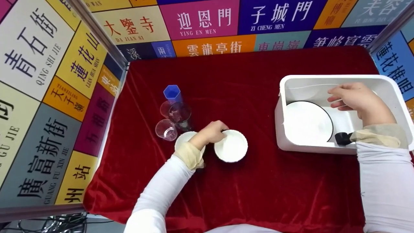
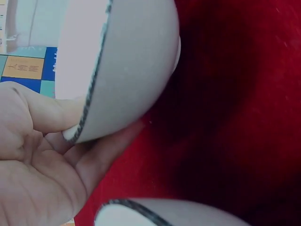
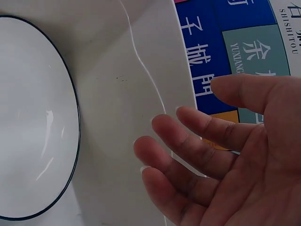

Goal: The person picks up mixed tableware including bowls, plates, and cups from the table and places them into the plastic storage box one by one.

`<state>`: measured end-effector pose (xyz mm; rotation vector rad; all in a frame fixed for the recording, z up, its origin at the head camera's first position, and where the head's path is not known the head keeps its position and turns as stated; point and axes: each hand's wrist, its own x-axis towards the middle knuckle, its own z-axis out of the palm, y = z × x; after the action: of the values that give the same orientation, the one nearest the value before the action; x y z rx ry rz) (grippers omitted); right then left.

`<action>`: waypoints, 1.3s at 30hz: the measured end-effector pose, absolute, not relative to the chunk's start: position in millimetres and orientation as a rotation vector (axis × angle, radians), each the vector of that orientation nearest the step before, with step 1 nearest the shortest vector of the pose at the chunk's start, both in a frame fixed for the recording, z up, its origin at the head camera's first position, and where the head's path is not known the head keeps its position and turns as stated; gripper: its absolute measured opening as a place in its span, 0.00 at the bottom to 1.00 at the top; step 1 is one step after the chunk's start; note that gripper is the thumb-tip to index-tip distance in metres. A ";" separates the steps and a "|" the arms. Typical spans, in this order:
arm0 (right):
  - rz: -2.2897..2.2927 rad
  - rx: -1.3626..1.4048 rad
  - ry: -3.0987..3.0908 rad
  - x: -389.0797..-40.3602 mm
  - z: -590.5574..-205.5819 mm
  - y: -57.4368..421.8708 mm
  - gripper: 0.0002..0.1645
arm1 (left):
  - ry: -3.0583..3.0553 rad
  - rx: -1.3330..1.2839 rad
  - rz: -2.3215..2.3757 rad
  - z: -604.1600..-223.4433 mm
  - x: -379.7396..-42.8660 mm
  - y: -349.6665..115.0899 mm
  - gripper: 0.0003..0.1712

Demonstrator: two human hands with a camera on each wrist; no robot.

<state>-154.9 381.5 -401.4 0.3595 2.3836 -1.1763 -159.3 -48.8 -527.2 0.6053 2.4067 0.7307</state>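
My left hand [image 1: 212, 132] pinches the rim of a white bowl [image 1: 233, 147], thumb inside and fingers under it. In the left wrist view this bowl [image 2: 131, 66] is tipped on its side above the red cloth and shows a dark speckled rim. A second white bowl [image 1: 185, 138] sits just left, partly hidden under my left forearm. Over the white bin [image 1: 280, 119] my right hand [image 1: 359, 97] hovers with loosely bent fingers and nothing in them. Inside the bin, a white plate [image 3: 33, 117] with a dark blue rim lies to the left of that hand.
On the left of the red cloth [image 1: 245, 87] stand a blue hexagonal cup [image 1: 172, 93], a clear glass [image 1: 166, 130] and a dark glass [image 1: 180, 113], with another clear glass behind. Printed panels [image 1: 207, 19] wall in the back and sides. Cables [image 1: 55, 223] lie below at lower left.
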 end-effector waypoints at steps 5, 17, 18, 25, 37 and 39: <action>-1.243 0.340 2.391 -146.2 -397.8 375.7 0.43 | 2.364 0.570 0.803 -521.4 -155.8 -45.8 0.14; -1.342 0.307 2.414 -126.1 -402.5 365.3 0.22 | 2.286 0.569 0.900 -504.8 -146.2 -43.0 0.12; -1.354 0.305 2.417 -124.4 -403.0 364.4 0.19 | 2.271 0.556 0.929 -502.8 -145.7 -43.4 0.11; -1.419 0.279 2.444 -115.0 -406.2 358.1 0.24 | 2.110 0.440 1.146 -485.7 -146.1 -49.7 0.14; -1.558 0.182 2.450 -104.8 -407.4 338.0 0.08 | 2.010 0.379 1.283 -466.9 -146.7 -48.2 0.15; -1.541 0.159 2.461 -103.1 -406.6 334.1 0.07 | 1.988 0.372 1.302 -463.6 -145.6 -47.1 0.16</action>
<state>-103.1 334.1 -406.6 0.1587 2.4606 -1.5412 -145.6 -47.1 -463.6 0.3723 1.9880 1.3017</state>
